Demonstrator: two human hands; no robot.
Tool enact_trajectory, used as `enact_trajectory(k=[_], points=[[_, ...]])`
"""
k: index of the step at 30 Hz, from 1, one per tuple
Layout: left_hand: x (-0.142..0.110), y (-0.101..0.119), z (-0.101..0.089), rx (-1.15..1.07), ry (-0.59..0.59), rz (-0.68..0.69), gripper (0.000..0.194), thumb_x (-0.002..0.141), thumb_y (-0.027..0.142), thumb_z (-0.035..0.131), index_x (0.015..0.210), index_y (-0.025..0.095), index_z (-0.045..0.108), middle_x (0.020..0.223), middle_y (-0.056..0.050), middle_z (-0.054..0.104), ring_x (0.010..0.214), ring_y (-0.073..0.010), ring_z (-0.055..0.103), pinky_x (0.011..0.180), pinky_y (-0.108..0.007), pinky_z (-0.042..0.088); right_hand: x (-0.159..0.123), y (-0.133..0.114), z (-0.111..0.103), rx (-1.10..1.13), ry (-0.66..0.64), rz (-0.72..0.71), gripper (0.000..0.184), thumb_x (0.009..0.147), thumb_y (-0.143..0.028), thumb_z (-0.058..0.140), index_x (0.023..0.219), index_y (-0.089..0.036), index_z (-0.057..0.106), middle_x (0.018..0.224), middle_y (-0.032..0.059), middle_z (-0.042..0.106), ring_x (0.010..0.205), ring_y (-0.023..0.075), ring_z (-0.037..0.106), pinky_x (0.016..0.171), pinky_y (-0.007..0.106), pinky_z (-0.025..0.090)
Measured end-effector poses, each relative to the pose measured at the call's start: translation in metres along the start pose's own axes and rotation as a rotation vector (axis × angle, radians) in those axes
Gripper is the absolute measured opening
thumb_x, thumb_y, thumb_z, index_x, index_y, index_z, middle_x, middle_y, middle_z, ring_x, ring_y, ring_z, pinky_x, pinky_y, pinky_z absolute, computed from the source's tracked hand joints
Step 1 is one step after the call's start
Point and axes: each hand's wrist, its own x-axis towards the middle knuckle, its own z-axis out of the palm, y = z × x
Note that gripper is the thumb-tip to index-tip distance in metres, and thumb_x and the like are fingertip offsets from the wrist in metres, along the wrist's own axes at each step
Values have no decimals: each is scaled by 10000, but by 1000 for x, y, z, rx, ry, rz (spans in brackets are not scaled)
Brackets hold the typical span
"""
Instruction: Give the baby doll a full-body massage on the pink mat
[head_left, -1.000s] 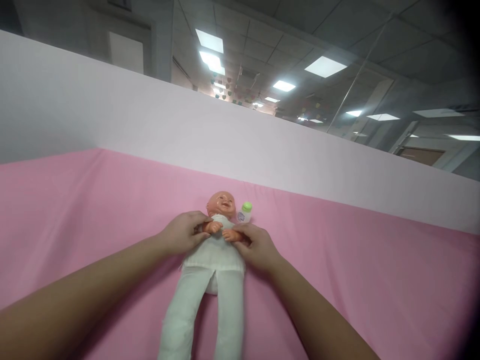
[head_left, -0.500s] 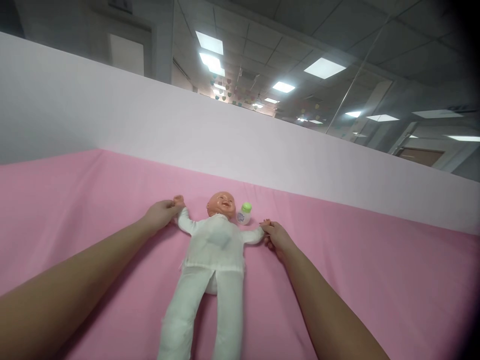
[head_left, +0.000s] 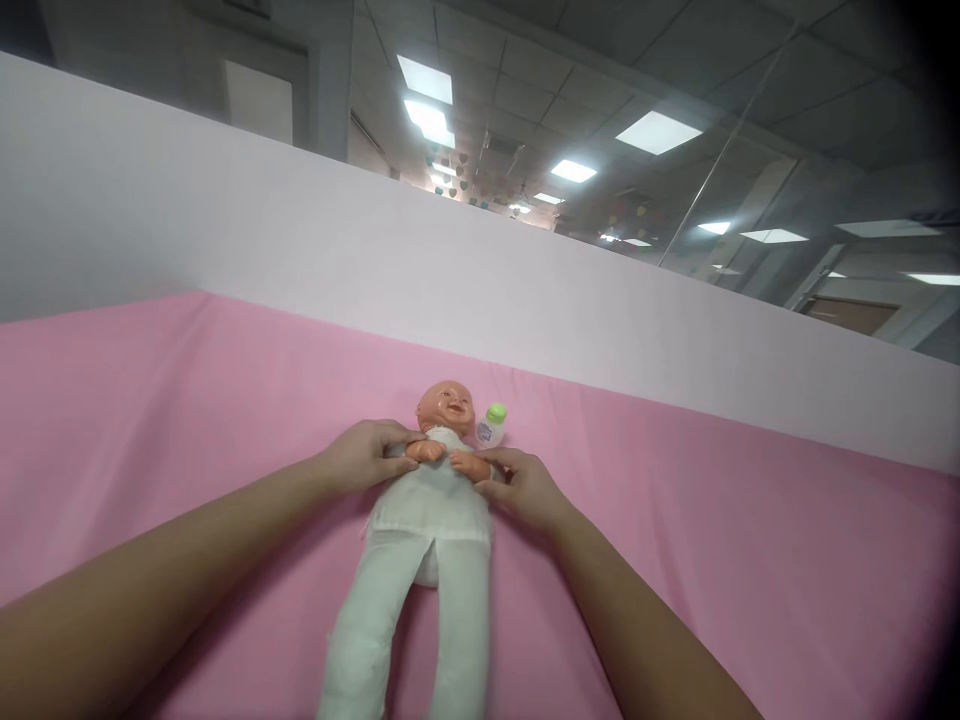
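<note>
A baby doll with a white cloth body lies on its back, its legs toward me. My left hand is closed round the doll's arm on the left, close to its small plastic hand. On the other side my right hand grips the second arm near the doll's other hand. Both doll arms are folded in over the chest, the two plastic hands a little apart. Beside the doll's head stands a small clear bottle with a green cap, just beyond my right hand.
Pink cloth covers the surface under the doll, with some creases. A white wall or panel rises along the far side. Above it are glass and a ceiling with lit panels.
Both my hands have moved inward, bringing the doll's arms from spread out at its sides to folded over its chest. The bottle stays beside the head.
</note>
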Motion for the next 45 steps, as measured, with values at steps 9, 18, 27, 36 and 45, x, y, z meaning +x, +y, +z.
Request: enact_trajectory(k=[9,18,27,36,45], points=[[7,-36,-25,-251,329,-441,460,801,605,669,996,190,692,745,-9,653,575,-162,565,505,-265,415,18,53,-34,531,476,198,479,817,-467,722,1232,-247,632,915,19,702,785,190,650,690,312,549],[3,-48,-44,-399,226,-520,546,726,656,737,978,176,678,690,-9,623,528,-152,533,479,-261,377,17,61,-42,403,420,348,371,782,-433,771,1037,-186,664,866,58,698,674,181,620,559,282,513],[1,2,-6,194,-11,-14,510,888,554,599,1343,345,692,1102,-48,726,929,-253,677,793,-303,471,4,-3,-2,-324,82,-134,427,886,-280,662,1305,-348,703,1251,26,727,1128,283,616,1026,464,452],[4,-16,-15,-166,110,-211,451,868,625,611,1045,228,732,843,-18,702,723,-202,636,652,-280,456,10,21,-14,79,251,23,393,899,-461,671,1226,-247,699,1126,58,748,964,252,682,842,376,563],[7,-60,-39,-561,287,-614,442,699,566,768,887,182,658,643,6,573,488,-136,483,450,-262,299,21,74,-46,416,431,425,294,763,-341,803,944,-164,654,823,78,709,639,172,655,522,265,547]])
